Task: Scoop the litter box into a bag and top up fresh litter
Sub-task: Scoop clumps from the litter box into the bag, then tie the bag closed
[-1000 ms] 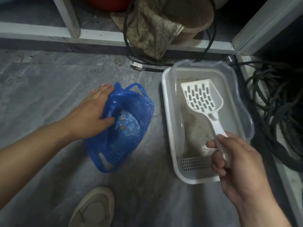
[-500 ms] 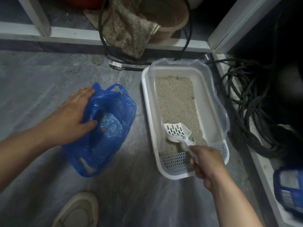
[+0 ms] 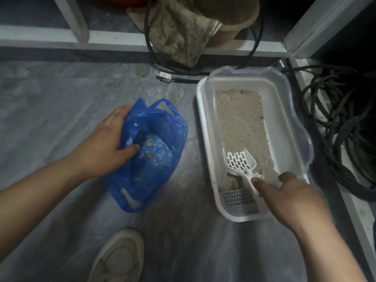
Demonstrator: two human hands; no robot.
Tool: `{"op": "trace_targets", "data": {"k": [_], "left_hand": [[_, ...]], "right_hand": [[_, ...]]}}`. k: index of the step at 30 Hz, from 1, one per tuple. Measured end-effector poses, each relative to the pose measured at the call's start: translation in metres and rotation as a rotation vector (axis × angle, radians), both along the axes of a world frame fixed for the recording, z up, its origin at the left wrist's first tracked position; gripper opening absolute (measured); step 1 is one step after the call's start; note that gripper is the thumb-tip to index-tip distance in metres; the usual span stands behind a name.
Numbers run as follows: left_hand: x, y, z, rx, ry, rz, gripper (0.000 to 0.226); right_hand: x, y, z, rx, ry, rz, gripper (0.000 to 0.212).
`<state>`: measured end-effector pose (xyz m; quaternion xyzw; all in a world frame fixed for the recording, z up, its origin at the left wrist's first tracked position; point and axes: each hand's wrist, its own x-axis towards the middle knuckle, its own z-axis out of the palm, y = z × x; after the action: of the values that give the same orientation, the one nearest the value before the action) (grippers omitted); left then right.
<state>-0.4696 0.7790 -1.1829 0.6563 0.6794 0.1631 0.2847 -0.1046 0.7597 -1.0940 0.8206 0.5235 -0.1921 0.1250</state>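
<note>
bag (image 3: pixel 154 159) left of litter box (image 3: pixel 205 139); scoop (image 3: pixel 241 162) in box; shoe (image 3: pixel 120 257) nearest.

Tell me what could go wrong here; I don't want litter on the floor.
The bag is limp and only the left hand holds its mouth open, so it may fold shut. The scoop must cross bare floor from the box, so grains may drop through its slots.

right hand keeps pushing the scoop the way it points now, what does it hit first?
Probably the litter itself: the right hand aims the scoop up the litter box toward its far end, head already low at the near edge of the bed. Beyond that, the far wall. Depth is unclear.
</note>
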Motion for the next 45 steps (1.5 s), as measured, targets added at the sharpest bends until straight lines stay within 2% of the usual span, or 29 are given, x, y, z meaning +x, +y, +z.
{"op": "trace_targets", "data": {"k": [3,6,8,11,12,14,15,16,17,19,22,26,29,31,34,38,45], "left_hand": [[-0.003,-0.009,0.000,-0.022,-0.032,0.069,0.106],[-0.010,-0.030,-0.005,-0.076,-0.099,0.256,0.116],[-0.009,-0.049,-0.006,-0.101,-0.152,0.383,0.112],[-0.004,-0.082,-0.017,-0.133,-0.324,0.518,0.080],[-0.004,-0.092,-0.026,-0.171,-0.363,0.569,0.078],[-0.004,-0.105,-0.045,-0.286,-0.514,0.712,0.090],[0.000,-0.106,-0.043,-0.323,-0.599,0.769,0.087],[0.002,-0.104,-0.043,-0.348,-0.658,0.799,0.072],[0.006,-0.101,-0.042,-0.367,-0.693,0.812,0.052],[0.007,-0.095,-0.042,-0.420,-0.710,0.803,0.026],[-0.006,-0.092,-0.039,-0.464,-0.781,0.807,0.025],[-0.019,-0.085,-0.012,-0.389,-0.816,0.883,0.018],[-0.034,-0.078,0.047,-0.301,-0.798,0.905,0.018],[-0.048,-0.075,0.102,-0.272,-0.746,0.911,0.017],[-0.066,-0.079,0.204,-0.228,-0.656,0.875,0.012],[-0.077,-0.104,0.364,-0.208,-0.587,0.876,0.006],[-0.077,-0.192,0.635,-0.194,-0.495,0.777,0.036]], "right_hand": [[-0.030,0.021,0.017,0.260,0.122,0.124,0.059],[-0.083,0.048,0.003,0.440,0.416,0.310,0.044],[-0.122,0.070,-0.016,0.443,0.551,0.419,0.055],[-0.169,0.103,-0.050,0.304,0.600,0.551,0.083],[-0.183,0.113,-0.061,0.255,0.602,0.564,0.089],[-0.202,0.129,-0.079,0.131,0.609,0.489,0.100],[-0.207,0.135,-0.085,0.055,0.609,0.410,0.104],[-0.210,0.138,-0.089,-0.016,0.621,0.318,0.105],[-0.211,0.140,-0.090,-0.077,0.657,0.214,0.101],[-0.212,0.140,-0.090,-0.140,0.773,0.052,0.076],[-0.214,0.136,-0.091,-0.146,0.843,0.036,0.040],[-0.217,0.130,-0.062,-0.104,0.958,-0.065,0.040],[-0.212,0.123,-0.002,-0.097,1.117,-0.121,0.046],[-0.206,0.112,0.048,-0.103,1.119,-0.121,0.042],[-0.200,0.085,0.140,-0.002,1.103,-0.215,0.015],[-0.196,0.035,0.292,0.047,1.111,-0.301,0.017],[-0.192,-0.067,0.545,0.087,1.202,-0.408,0.009]]}}
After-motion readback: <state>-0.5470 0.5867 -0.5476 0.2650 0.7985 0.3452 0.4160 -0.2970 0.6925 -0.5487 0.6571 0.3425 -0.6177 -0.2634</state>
